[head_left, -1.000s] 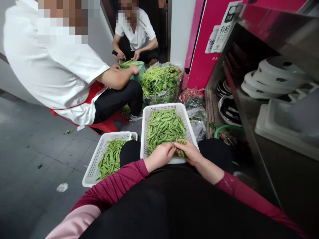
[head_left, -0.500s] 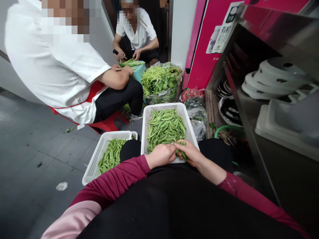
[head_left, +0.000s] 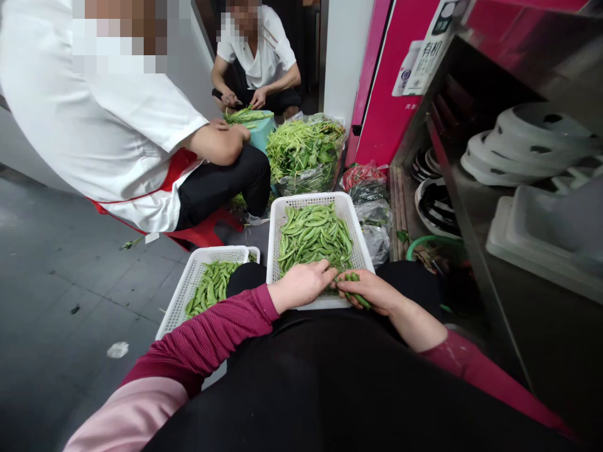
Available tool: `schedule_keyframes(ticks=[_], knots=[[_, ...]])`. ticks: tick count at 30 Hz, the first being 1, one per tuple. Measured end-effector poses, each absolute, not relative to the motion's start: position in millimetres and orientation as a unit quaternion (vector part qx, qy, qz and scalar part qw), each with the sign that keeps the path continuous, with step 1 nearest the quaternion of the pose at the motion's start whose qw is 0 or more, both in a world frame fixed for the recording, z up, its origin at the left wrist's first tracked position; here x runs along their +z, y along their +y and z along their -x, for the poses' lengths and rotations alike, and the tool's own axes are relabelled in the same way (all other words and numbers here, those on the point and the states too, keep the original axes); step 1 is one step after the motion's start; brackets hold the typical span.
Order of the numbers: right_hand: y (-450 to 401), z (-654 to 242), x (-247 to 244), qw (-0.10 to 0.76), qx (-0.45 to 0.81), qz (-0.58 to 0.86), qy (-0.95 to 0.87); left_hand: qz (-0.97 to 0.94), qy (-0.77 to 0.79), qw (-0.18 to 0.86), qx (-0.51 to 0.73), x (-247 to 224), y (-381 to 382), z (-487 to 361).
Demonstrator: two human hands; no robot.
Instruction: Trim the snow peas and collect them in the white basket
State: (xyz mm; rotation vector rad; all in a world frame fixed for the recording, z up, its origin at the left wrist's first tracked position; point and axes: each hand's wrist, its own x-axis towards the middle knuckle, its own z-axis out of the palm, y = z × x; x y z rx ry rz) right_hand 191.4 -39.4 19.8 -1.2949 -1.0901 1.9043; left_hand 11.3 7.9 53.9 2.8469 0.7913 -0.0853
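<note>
Green pea pods [head_left: 315, 235] fill much of a white perforated basket [head_left: 354, 220] between my knees. Over its near edge, my right hand [head_left: 377, 292] is closed around several pea pods [head_left: 358, 297], which stick out past the fingers. My left hand [head_left: 301, 287] meets it fingertip to fingertip, thumb and fingers pinched together. Whatever lies in that pinch is too small or hidden to make out. A second white basket [head_left: 181, 300], also with pea pods [head_left: 210, 287] in it, stands by my left knee, partly covered by my sleeve.
To the left a person in white [head_left: 141, 138] sits on a red stool [head_left: 207, 231]. Another person [head_left: 257, 56] crouches behind, handling green stems. A bag of leafy greens [head_left: 306, 150] stands beyond my basket. Metal shelving [head_left: 475, 245] with white dishes [head_left: 527, 147] rises close on the right.
Both hands have shifted slightly apart, the right one moving a little rightward with its pea pods. The left fingers have lifted and stretched a bit. The view has tilted slightly.
</note>
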Motion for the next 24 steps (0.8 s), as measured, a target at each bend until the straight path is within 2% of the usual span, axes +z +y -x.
schedule_keyframes(ticks=[3, 7, 10, 13, 15, 17, 19, 21, 24], knots=[[-36, -192, 28, 0.247, 0.59, 0.542, -0.546, -0.962, 0.236, 0.113, -0.072, 61, 13, -17], [-35, -191, 38, 0.271, 0.36, 0.524, -0.723, -0.935, 0.22, 0.277, -0.016, 64, 26, -22], [-36, -190, 39, 0.38, 0.255, 0.558, -0.692, -0.843, 0.303, 0.438, 0.074, 46, 26, -30], [-31, -201, 34, 0.555, 0.207, 0.627, -0.505, -0.791, 0.352, 0.499, 0.04, 11, 20, -36], [-23, -217, 31, 0.667, 0.242, 0.611, -0.351, -0.831, 0.329, 0.449, -0.011, -12, 20, -36], [-16, -236, 28, 0.723, 0.33, 0.562, -0.229, -0.879, 0.307, 0.364, -0.028, -26, 23, -32], [-12, -249, 26, 0.712, 0.439, 0.524, -0.16, -0.903, 0.319, 0.281, -0.057, -34, 30, -27], [-13, -250, 22, 0.665, 0.539, 0.5, -0.133, -0.904, 0.339, 0.223, -0.134, -39, 34, -24], [-19, -231, 16, 0.595, 0.635, 0.473, -0.139, -0.897, 0.325, 0.199, -0.223, -47, 36, -24]])
